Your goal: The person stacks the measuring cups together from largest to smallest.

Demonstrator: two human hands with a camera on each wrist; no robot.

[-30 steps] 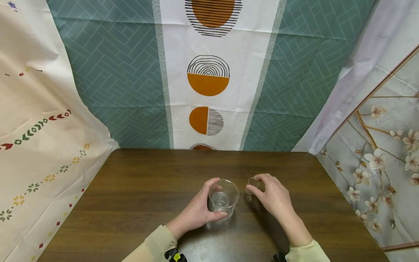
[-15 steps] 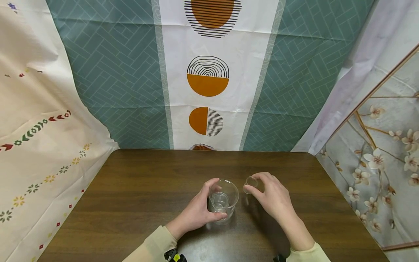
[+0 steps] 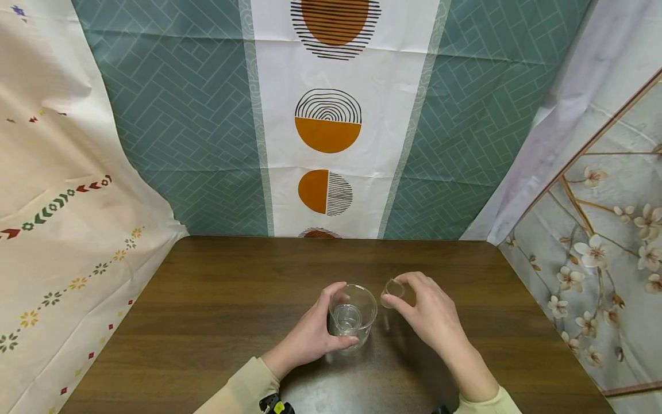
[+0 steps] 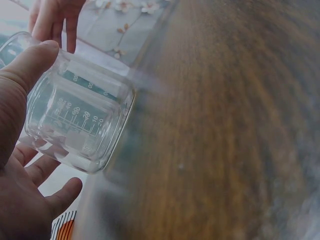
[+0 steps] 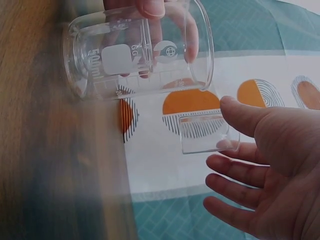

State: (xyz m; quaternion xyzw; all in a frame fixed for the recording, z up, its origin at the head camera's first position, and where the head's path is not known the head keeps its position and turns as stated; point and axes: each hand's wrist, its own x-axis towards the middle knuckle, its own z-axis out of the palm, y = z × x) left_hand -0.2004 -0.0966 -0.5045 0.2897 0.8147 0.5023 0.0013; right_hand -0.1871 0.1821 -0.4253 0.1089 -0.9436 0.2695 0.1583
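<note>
My left hand [image 3: 312, 330] grips a large clear glass beaker [image 3: 366, 322] from its left side, thumb and fingers spread around the wall. White graduation marks show on the beaker [image 5: 115, 60] in the right wrist view. A smaller beaker [image 3: 347, 318] appears to stand inside it. To the right, my right hand [image 3: 431, 313] pinches a tiny clear glass cup [image 3: 390, 299] by its rim between thumb and index finger, above the table. In the right wrist view the small cup [image 5: 202, 137] is apart from the large beaker; the other fingers extend loosely.
Both hands work over a dark brown wooden table [image 3: 222, 299]. A patterned teal and white cloth [image 3: 196, 115] hangs behind it. Cream cloth [image 3: 67, 259] lines the left side and a floral cloth [image 3: 584, 276] the right.
My right hand has carried the tiny glass cup slightly left, closer to the large beaker. The left hand and the large beaker have stayed in place.
</note>
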